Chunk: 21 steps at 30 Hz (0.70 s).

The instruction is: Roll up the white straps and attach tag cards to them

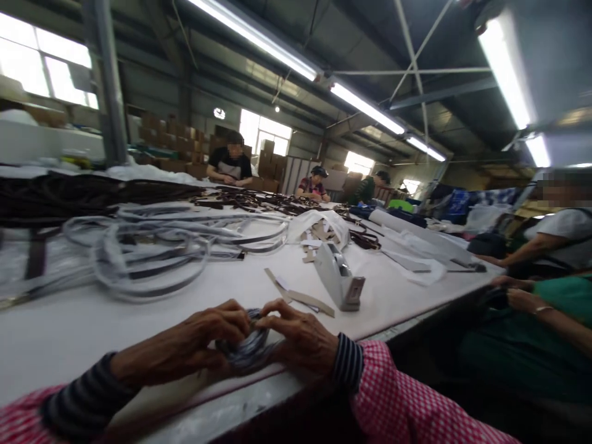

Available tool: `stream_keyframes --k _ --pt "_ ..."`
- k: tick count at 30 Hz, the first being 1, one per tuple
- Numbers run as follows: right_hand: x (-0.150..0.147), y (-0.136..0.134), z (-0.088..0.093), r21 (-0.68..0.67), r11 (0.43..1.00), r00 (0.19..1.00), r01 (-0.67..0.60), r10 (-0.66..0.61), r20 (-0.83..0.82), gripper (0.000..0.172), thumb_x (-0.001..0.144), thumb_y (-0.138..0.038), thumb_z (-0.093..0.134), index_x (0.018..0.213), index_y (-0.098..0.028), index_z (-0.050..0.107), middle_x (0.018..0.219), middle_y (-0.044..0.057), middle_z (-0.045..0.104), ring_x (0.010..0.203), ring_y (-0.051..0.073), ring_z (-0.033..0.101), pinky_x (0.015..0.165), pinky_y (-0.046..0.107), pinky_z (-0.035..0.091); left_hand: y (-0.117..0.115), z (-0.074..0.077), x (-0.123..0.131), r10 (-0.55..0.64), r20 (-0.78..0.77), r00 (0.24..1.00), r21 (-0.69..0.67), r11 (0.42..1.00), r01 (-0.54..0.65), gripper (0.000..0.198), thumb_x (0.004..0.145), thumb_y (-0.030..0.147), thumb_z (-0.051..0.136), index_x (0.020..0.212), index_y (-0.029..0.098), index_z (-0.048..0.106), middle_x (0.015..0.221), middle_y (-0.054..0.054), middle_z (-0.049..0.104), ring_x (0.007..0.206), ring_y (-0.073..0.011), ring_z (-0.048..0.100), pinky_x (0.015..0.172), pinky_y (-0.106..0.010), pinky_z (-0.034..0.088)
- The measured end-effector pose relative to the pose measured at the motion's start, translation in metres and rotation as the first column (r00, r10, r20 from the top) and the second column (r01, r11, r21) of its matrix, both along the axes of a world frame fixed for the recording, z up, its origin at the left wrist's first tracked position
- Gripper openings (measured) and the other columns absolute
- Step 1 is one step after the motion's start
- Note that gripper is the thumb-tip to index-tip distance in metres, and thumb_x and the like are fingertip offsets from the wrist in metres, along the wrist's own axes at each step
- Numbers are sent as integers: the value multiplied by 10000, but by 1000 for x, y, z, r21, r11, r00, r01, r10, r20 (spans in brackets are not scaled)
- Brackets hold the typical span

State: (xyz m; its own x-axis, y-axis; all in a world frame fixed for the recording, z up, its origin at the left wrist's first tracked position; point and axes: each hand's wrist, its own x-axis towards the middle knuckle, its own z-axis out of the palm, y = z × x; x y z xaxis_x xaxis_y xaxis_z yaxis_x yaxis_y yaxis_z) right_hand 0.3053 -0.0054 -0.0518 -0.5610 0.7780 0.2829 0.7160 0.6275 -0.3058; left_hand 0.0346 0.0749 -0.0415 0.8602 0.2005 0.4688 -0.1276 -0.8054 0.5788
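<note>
Near the table's front edge, my left hand [217,330] and my right hand [298,333] both grip a coiled strap [247,348] with a shiny grey-blue surface, like clear plastic wrapping. The left fingers curl over its left side; the right thumb and forefinger pinch at its top right. Part of the coil is hidden behind the fingers. Just beyond my right hand lie beige card strips [312,302], and a grey tape dispenser [340,277] stands beside them.
Loose loops of plastic-sleeved straps [152,259] spread over the white table [240,280] at left. A white bag [324,225] holds more beige pieces. Dark straps [60,194] are heaped farther back. Several co-workers are around the table, one in green [555,314] close on the right.
</note>
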Motion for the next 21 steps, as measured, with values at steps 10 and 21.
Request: stream_keyframes --k 10,21 --pt "-52 11 -4 1 995 988 102 -101 -119 276 845 -174 724 1108 -206 649 1062 21 593 905 169 632 808 265 498 -8 4 9 268 -140 953 204 950 -237 248 903 238 685 1149 231 649 1120 -68 646 1080 -245 537 955 -358 470" --pt "-12 29 -1 43 999 997 6 -9 71 261 872 -146 731 1114 -227 678 1112 39 610 899 157 639 810 252 492 15 12 -8 204 -224 953 238 960 -150 287 861 68 660 1061 271 693 1187 -11 692 1253 -253 482 1035 -343 415"
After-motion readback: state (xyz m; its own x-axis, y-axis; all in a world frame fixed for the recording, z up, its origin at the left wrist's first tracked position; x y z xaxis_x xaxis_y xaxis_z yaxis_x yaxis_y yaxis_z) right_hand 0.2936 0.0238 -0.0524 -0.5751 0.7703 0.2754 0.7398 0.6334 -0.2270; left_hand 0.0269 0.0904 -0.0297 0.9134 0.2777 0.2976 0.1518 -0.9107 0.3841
